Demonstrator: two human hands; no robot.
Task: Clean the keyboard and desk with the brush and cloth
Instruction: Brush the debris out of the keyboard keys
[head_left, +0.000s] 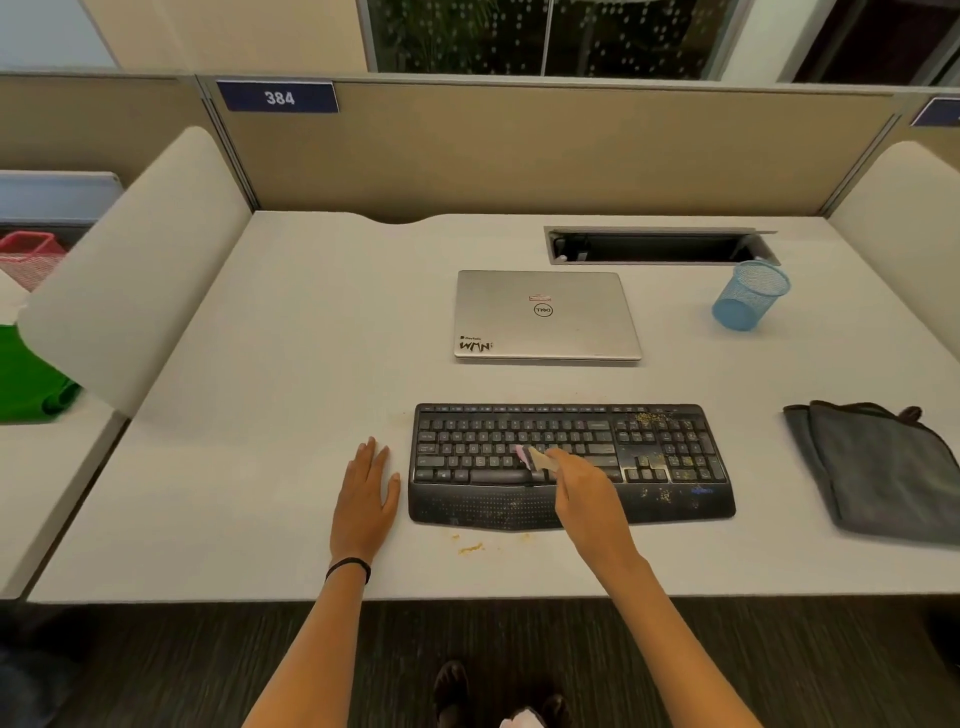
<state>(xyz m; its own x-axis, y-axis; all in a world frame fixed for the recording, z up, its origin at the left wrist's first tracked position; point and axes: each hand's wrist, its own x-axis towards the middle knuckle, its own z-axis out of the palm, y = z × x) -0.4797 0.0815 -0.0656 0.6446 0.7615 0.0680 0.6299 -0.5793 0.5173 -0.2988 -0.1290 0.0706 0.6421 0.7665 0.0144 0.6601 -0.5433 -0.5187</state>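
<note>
**Left hand (366, 488) flat, right hand (584, 486) brushing**

Rests the left palm, fingers straight, on the desk (249, 441) beside the keyboard (519, 506); grips the brush (537, 458) in the right — bristles on middle keys. Farther right, folded cloth (878, 467) — closed laptop (545, 317) beyond.

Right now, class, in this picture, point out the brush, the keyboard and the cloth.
brush (537, 460): head view, on its tan handle.
keyboard (467, 449): head view, on the letter keys left of the brush.
cloth (878, 467): head view, on the middle of the folded grey fabric.
</note>
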